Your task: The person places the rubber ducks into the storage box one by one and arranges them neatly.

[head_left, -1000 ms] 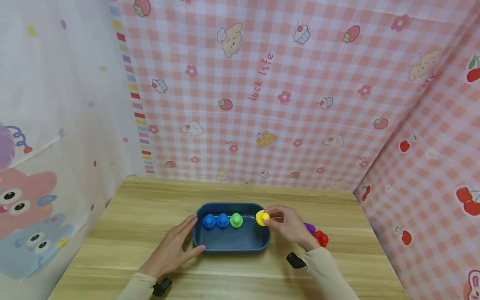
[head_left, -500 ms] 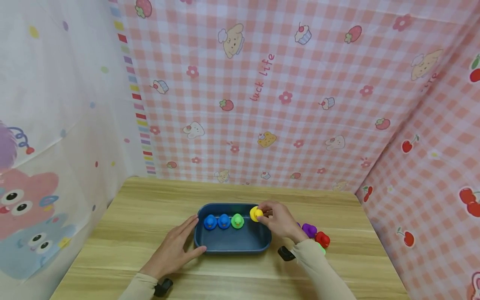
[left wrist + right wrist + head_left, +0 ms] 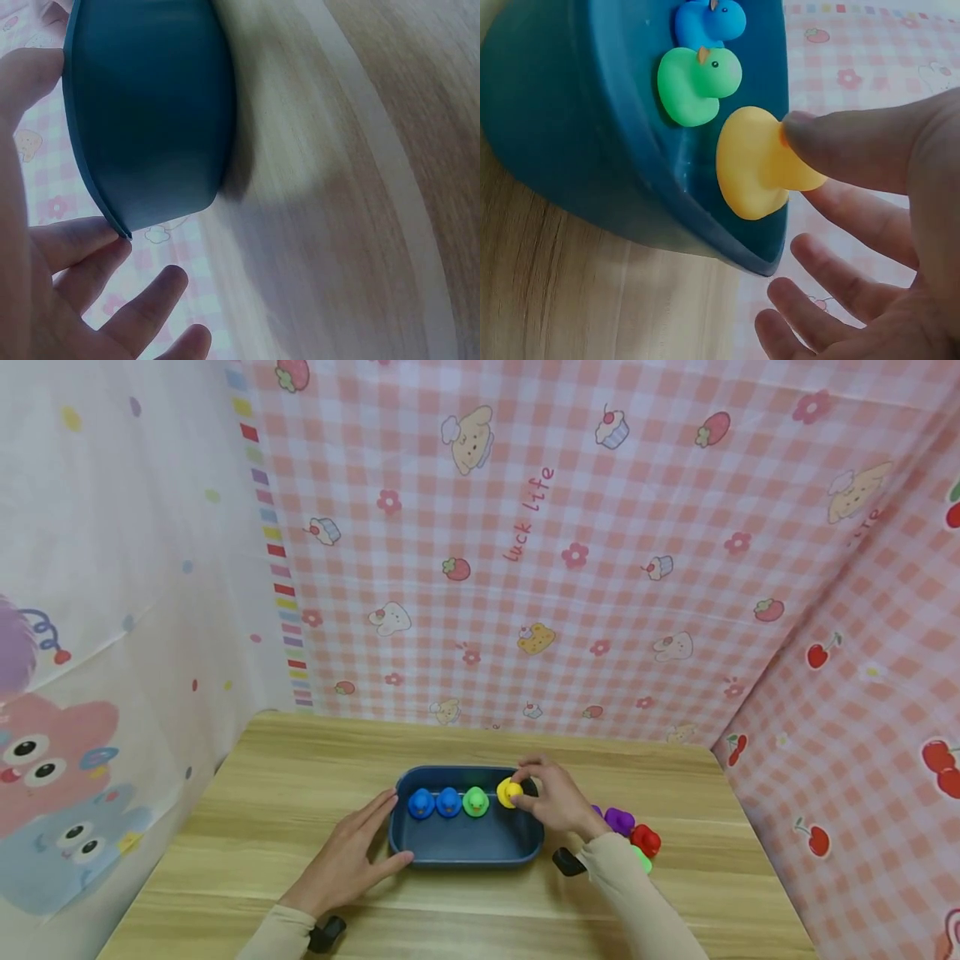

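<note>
At the right end of a dark-blue oblong plastic tray (image 3: 465, 845), a rounded yellow rubbery duck (image 3: 748, 165) is pinched by the right hand (image 3: 553, 800), thumb against forefinger; uneven release could tip it against the bright-green rubbery duck (image 3: 476, 802). Fingers spread, the left hand (image 3: 341, 858) touches the opposite end.

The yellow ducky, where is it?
In the head view, the yellow duck is pinched by the right hand, toward the right end of the blue tray, right of the green duck there.
</note>
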A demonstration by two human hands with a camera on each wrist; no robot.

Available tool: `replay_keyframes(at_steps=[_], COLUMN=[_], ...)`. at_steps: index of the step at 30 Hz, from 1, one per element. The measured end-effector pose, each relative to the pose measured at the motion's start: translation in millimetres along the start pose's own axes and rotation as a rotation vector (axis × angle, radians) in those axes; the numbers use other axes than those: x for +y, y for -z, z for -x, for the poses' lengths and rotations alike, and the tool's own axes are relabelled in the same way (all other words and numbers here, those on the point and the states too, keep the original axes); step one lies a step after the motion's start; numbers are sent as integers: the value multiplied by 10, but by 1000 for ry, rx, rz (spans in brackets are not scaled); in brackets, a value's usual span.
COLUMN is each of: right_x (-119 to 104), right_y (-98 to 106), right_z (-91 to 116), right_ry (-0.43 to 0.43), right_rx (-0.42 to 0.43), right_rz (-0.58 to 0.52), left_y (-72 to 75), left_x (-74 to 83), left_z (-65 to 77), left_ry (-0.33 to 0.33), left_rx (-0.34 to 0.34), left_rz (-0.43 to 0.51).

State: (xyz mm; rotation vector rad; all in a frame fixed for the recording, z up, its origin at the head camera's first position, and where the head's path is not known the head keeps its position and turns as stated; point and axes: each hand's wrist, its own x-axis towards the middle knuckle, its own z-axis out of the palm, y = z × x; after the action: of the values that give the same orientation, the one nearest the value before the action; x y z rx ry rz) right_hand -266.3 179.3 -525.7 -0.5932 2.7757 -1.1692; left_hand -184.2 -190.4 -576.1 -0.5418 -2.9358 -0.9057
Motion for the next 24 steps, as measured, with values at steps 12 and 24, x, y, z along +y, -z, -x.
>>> replay_keyframes(at_steps=[12,24], right_x=[78,109], right_y=[-90,-176], right_z=[-91,-165], right_ry=[-56,-94], right_rx=[-50,-99], right_rz=[41,72], left_y=[17,18], left_x=[14,20], left_z=[5,12], left_ry=[1,-7], left_rx=[3,10], left_rz=[0,1])
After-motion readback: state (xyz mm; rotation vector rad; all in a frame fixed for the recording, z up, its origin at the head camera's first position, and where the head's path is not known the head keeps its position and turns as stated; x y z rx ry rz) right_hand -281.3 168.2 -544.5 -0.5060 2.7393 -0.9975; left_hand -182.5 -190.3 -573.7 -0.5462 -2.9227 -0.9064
